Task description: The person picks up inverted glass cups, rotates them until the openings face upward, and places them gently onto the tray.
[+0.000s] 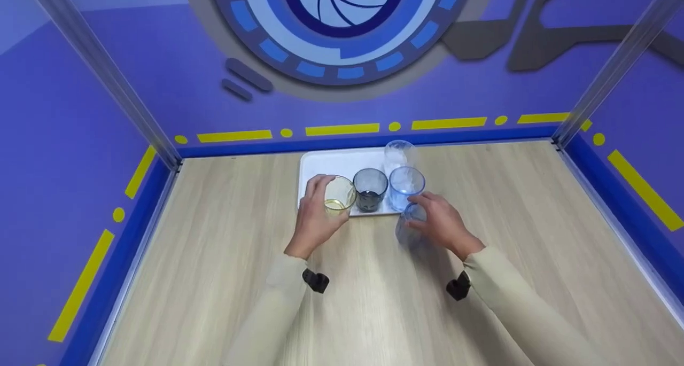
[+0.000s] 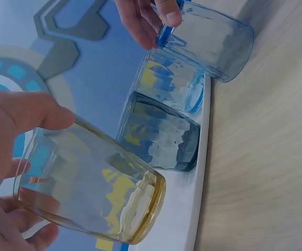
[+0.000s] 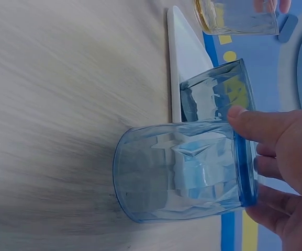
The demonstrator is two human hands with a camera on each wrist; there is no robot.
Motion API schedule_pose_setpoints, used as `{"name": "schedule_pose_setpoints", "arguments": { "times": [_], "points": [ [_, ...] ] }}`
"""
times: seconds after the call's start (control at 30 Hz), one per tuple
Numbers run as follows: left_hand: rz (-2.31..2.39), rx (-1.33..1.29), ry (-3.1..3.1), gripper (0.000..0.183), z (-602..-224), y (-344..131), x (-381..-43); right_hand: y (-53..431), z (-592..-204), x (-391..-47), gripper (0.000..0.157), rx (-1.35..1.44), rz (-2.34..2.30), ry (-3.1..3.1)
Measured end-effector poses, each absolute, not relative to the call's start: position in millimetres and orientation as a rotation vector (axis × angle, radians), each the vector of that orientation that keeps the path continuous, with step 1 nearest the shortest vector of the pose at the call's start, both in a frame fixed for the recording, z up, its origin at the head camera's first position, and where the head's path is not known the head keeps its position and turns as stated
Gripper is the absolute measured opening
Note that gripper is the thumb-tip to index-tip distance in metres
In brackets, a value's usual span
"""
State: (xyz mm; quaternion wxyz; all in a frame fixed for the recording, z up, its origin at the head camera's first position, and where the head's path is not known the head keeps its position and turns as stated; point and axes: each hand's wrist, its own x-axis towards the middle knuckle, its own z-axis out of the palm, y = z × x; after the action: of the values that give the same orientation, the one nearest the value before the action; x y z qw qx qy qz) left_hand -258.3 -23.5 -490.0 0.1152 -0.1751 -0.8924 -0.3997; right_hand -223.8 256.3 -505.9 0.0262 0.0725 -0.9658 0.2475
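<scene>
My left hand grips a yellow-tinted glass near its rim, thumb on one side and fingers on the other. The glass is upright, thick base downward, over the front left of the white tray. With thumb and fingers, my right hand holds a blue glass by its thick base. That glass is upside down, its rim low over the table just in front of the tray. Between the hands, a grey glass and another blue glass stand upright on the tray.
A clear glass stands behind the blue one at the tray's back right. The wooden table ends at a purple back wall and at side walls with metal corner posts.
</scene>
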Motion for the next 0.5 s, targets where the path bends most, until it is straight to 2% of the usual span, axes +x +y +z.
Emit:
{"name": "schedule_pose_setpoints", "arguments": {
  "times": [0.5],
  "points": [
    [-1.187,-0.488,-2.613,0.071,-497,-24,-272,256,-504,-225,0.054,0.224,0.715,-3.008]
  ]
}}
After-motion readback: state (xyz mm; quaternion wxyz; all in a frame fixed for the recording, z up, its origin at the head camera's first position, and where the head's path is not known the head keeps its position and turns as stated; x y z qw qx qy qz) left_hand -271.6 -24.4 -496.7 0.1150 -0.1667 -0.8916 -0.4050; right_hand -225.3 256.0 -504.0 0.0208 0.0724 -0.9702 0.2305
